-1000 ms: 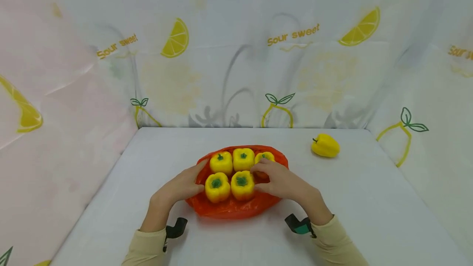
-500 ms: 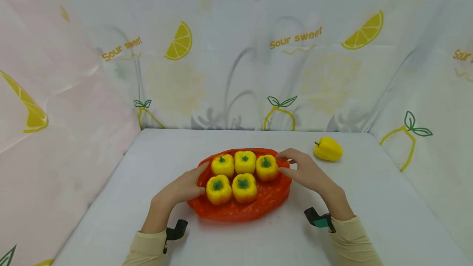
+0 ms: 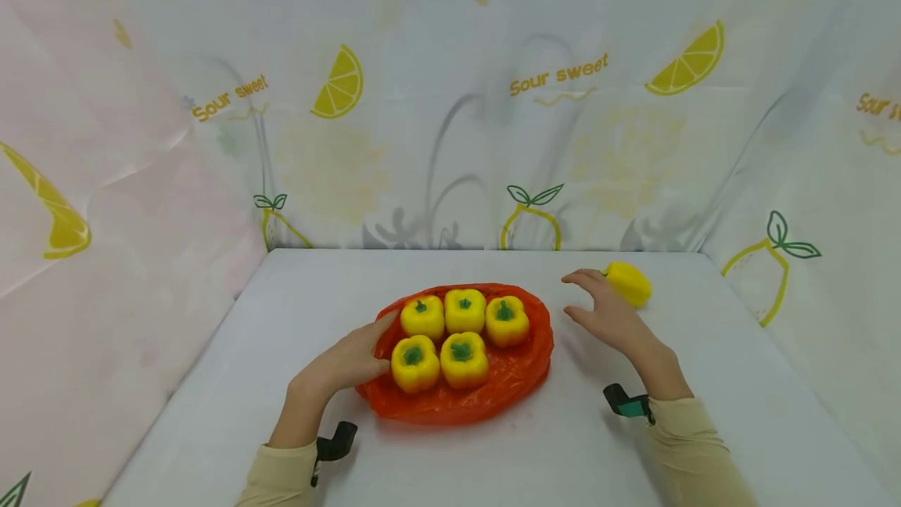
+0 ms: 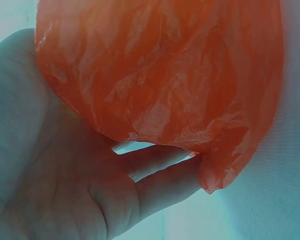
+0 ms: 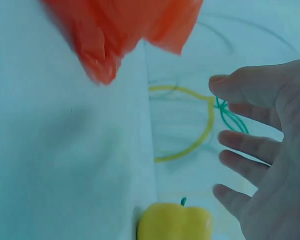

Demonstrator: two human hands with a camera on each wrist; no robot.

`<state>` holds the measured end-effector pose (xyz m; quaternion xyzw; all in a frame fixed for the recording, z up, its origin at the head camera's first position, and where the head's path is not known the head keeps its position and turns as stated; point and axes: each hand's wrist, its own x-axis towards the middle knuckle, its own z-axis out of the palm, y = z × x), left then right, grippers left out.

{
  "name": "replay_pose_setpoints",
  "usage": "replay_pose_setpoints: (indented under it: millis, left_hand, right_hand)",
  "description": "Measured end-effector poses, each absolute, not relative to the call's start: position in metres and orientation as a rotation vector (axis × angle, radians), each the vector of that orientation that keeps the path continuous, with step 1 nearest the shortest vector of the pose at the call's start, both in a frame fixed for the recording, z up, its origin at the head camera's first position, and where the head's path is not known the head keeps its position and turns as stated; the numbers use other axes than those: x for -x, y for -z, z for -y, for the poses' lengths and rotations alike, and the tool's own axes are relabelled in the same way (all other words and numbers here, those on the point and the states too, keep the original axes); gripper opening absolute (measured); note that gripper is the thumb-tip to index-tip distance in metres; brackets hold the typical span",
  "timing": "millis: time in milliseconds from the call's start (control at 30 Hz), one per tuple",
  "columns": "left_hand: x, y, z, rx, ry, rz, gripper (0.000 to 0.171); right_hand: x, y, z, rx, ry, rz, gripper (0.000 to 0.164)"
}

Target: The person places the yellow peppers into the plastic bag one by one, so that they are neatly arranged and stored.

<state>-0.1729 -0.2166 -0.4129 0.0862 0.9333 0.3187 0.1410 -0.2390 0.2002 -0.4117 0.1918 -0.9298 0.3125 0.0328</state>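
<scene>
A red plastic bag (image 3: 517, 370) lies on the table with its mouth spread wide. Several yellow bell peppers (image 3: 465, 360) stand in it, green stems up. My left hand (image 3: 345, 357) holds the bag's left rim, thumb and forefinger reaching over it. In the left wrist view its fingers (image 4: 165, 182) run behind the red film (image 4: 165, 90), which hides their tips. My right hand (image 3: 612, 315) is off the bag's right side, thumb and fingers apart, holding nothing. Just beyond it, a single yellow bell pepper (image 3: 631, 285) lies on its side, partly covered by the hand in the head view.
The white table (image 3: 493, 464) runs back to a white curtain (image 3: 450, 139) printed with lemons, which also closes off both sides. Dark wrist-camera mounts (image 3: 338, 441) stick out from both wrists.
My right hand has come out from over the peppers in the bag and moved right, to beside the lone pepper. My left hand has stayed at the bag's rim.
</scene>
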Motion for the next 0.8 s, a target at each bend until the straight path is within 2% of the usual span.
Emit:
replay_pose_setpoints:
  millis: [300,533,800]
  left_hand:
    - [0.172,0.415,0.218,-0.234,-0.923,-2.694,0.077]
    - [0.173,0.416,0.217,-0.222,-0.900,-2.696,0.078]
    - [0.173,0.415,0.216,-0.226,-0.920,-2.689,0.077]
  right_hand:
    - [0.262,0.406,-0.226,-0.498,-0.856,2.823,0.048]
    - [0.266,0.411,-0.246,-0.379,-0.809,2.880,0.052]
    - [0.269,0.423,-0.256,-0.396,-0.768,2.898,0.055]
